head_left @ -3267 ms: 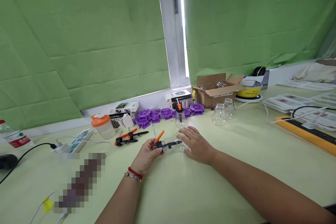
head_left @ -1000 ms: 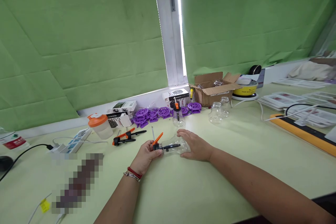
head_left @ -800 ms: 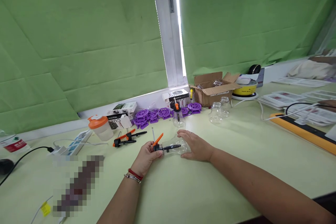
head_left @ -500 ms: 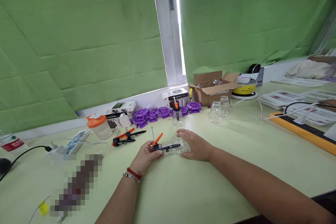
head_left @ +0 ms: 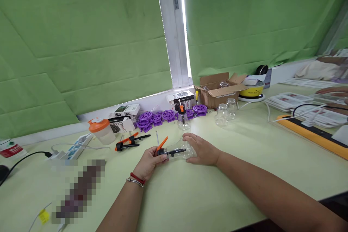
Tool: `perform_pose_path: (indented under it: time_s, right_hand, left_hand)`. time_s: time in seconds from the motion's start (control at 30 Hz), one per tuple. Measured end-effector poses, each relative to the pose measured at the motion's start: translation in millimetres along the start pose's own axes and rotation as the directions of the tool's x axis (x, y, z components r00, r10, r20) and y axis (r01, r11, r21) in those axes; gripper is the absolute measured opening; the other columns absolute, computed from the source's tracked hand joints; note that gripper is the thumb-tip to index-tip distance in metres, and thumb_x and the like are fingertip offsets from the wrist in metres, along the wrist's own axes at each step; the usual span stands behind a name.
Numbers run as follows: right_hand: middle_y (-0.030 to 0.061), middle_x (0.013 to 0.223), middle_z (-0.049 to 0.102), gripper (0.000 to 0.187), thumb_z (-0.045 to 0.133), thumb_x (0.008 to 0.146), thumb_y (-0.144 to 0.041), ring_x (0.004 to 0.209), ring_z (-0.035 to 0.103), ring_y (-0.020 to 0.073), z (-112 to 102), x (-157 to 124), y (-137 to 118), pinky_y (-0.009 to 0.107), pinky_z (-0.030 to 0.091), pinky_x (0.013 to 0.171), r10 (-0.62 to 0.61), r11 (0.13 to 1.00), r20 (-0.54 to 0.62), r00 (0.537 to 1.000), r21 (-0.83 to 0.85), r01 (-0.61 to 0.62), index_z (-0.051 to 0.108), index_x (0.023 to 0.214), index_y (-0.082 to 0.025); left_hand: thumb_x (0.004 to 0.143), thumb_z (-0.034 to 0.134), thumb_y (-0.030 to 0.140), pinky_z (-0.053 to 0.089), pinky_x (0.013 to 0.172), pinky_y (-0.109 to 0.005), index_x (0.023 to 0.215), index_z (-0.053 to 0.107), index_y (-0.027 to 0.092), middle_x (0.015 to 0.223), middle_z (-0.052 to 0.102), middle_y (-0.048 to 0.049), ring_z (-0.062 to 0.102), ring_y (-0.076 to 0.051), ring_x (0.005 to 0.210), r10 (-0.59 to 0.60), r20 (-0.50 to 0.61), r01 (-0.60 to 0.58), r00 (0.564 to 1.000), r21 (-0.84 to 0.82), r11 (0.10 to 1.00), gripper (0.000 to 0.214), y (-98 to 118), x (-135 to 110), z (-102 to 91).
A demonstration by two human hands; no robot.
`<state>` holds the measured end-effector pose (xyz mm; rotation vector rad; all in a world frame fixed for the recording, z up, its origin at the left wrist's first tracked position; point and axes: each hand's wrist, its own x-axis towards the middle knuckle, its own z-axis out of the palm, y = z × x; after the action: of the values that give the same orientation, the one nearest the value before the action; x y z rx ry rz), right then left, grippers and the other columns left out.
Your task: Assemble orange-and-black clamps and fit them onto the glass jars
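Note:
Both hands hold a clear bottle point(head_left: 176, 151) on its side, low over the table. My left hand point(head_left: 150, 161) is closed around the black cap point(head_left: 160, 152), which has an orange lever point(head_left: 162, 143) and a thin metal spout pointing up. The cap's black tube point(head_left: 178, 151) runs inside the bottle. My right hand point(head_left: 202, 150) wraps the bottle's wide base, fingers on top and thumb beneath. Beyond it stands another clear bottle point(head_left: 184, 124) with a black and orange cap fitted. Loose black and orange caps point(head_left: 129, 142) lie to the left.
Purple plastic parts point(head_left: 168, 115) line the back near small boxes point(head_left: 122, 124). Two uncapped clear bottles point(head_left: 222, 116) stand by an open carton point(head_left: 221, 96). An orange-lidded cup point(head_left: 102, 130) and power strip point(head_left: 78, 146) sit left. Another person's hand point(head_left: 333, 90) is at far right.
Another person's hand has come into view at the far right. My hands and the bottle keep nearly the same pose; the view has shifted slightly.

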<state>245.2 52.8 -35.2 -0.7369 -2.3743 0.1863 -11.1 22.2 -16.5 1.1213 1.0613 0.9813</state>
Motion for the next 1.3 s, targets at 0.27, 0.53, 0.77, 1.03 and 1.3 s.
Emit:
perform_pose_path:
  time_s: [0.27, 0.53, 0.77, 1.03, 1.3]
  right_hand:
    - [0.0169, 0.127, 0.043, 0.069, 0.071, 0.064, -0.035, 0.12, 0.041, 0.0281, -0.9, 0.5, -1.1, 0.043, 0.037, 0.1, 0.006, 1.0, 0.01, 1.0, 0.016, -0.007, 0.037, 0.122, -0.015]
    - [0.017, 0.126, 0.042, 0.069, 0.07, 0.064, -0.035, 0.121, 0.04, 0.0283, 1.2, -0.1, -0.5, 0.043, 0.037, 0.1, 0.006, 0.999, -0.005, 1.0, 0.034, -0.006, 0.037, 0.122, -0.015]
    - [0.0161, 0.125, 0.042, 0.067, 0.071, 0.064, -0.031, 0.119, 0.04, 0.0274, -2.2, 0.2, -2.2, 0.043, 0.038, 0.099, -0.014, 0.999, -0.015, 1.0, 0.04, 0.015, 0.038, 0.12, -0.016]
    - [0.0172, 0.124, 0.044, 0.068, 0.072, 0.063, -0.035, 0.119, 0.041, 0.0281, -2.2, -0.2, 1.4, 0.043, 0.038, 0.098, -0.017, 0.999, -0.003, 1.0, 0.047, 0.017, 0.039, 0.12, -0.016]
    - [0.0135, 0.126, 0.046, 0.077, 0.074, 0.06, -0.04, 0.117, 0.045, 0.0269, -8.7, -1.4, 5.0, 0.042, 0.037, 0.099, 0.051, 0.99, 0.034, 0.998, 0.132, -0.055, 0.04, 0.125, -0.019]
  left_hand:
    - [0.055, 0.08, 0.021, 0.047, 0.067, -0.026, 0.082, 0.063, 0.011, 0.071, 0.065, -0.0022, 0.061, -0.013, 0.064, 0.002, -0.033, -0.003, 0.999, -0.023, 1.0, 0.034, 0.6, -1.5, 1.1]
    - [0.054, 0.081, 0.023, 0.049, 0.068, -0.028, 0.078, 0.063, 0.011, 0.07, 0.065, -0.0029, 0.061, -0.013, 0.064, -0.025, -0.053, 0.022, 0.998, -0.049, 0.999, 0.033, 3.7, -2.0, 2.7]
    - [0.055, 0.08, 0.024, 0.05, 0.07, -0.031, 0.08, 0.064, 0.01, 0.071, 0.067, -0.0049, 0.062, -0.016, 0.065, -0.019, -0.02, 0.018, 1.0, -0.011, 1.0, 0.033, 3.4, -2.3, 1.5]
    - [0.056, 0.079, 0.026, 0.05, 0.066, -0.029, 0.082, 0.064, 0.01, 0.071, 0.067, -0.0046, 0.062, -0.015, 0.064, -0.012, -0.021, 0.012, 1.0, 0.008, 1.0, 0.034, 1.1, -1.4, 3.3]
    - [0.055, 0.08, 0.026, 0.051, 0.07, -0.031, 0.082, 0.064, 0.011, 0.073, 0.066, -0.0034, 0.061, -0.014, 0.065, -0.03, -0.042, 0.03, 0.999, -0.002, 1.0, 0.036, -2.4, 0.6, 7.2]
